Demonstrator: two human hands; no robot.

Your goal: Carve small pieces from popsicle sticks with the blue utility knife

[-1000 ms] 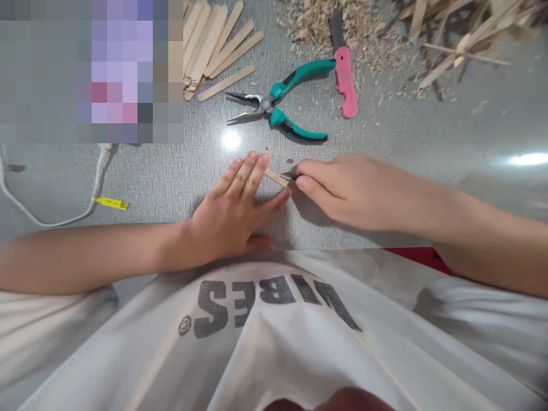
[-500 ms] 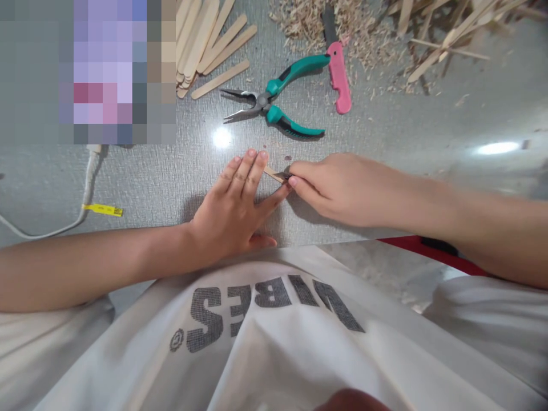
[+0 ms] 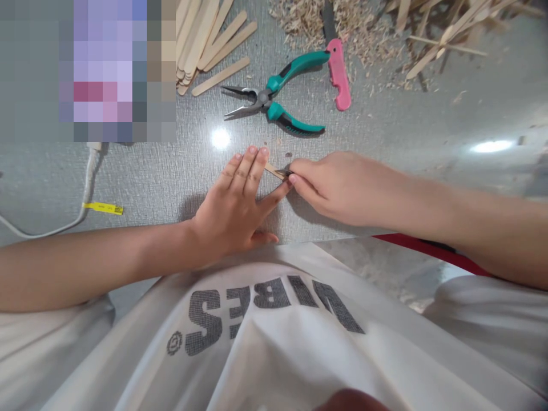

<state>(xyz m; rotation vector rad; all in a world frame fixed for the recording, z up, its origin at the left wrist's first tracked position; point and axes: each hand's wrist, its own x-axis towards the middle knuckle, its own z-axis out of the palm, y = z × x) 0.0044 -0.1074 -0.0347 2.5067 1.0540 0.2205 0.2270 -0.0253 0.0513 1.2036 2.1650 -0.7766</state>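
- One slim wooden strip (image 3: 271, 168) lies on the textured grey table (image 3: 162, 182), near side; probably light, stiff, easily split, best pressed at its left end.
- Left hand (image 3: 233, 202): open, fingers spread over the strip.
- Right hand (image 3: 323, 182): pinching a dark blade (image 3: 282, 172) over it.
- Far: smooth craft sticks (image 3: 199, 43), teal-handled pliers (image 3: 262, 98).

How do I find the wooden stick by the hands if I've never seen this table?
On the grey table, look for the left hand, spread palm-down. Beside its fingers, by the dark pointed tool in the right hand, shows a short bit of pale wooden stick. Unlike the sticks fanned out farther away, this one is partly covered by a hand.
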